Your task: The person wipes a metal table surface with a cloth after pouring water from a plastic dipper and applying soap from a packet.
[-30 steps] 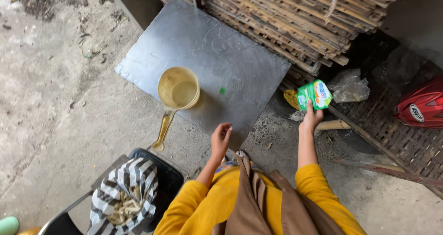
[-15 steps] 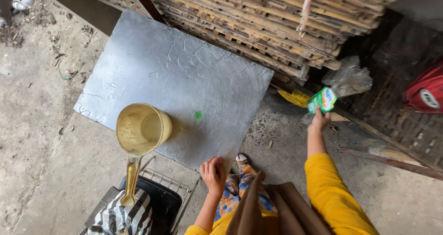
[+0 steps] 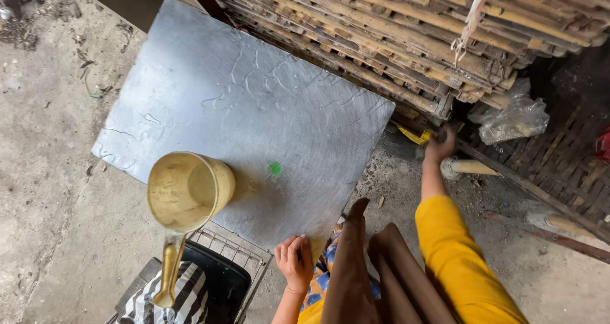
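Reaching right hand gripping a yellow object beside stacked slats, left hand loosely curled at metal sheet edge

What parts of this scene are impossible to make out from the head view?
- Right hand: what it grips, in shadow beneath the bamboo stack.
- Yellow scoop: its contents, lost in the yellow inside.
- Clear plastic bag: contents too blurred.
- Striped cloth: cut off by the bottom edge.

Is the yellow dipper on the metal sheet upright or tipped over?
Upright: the yellow dipper stands on the metal sheet, mouth up.
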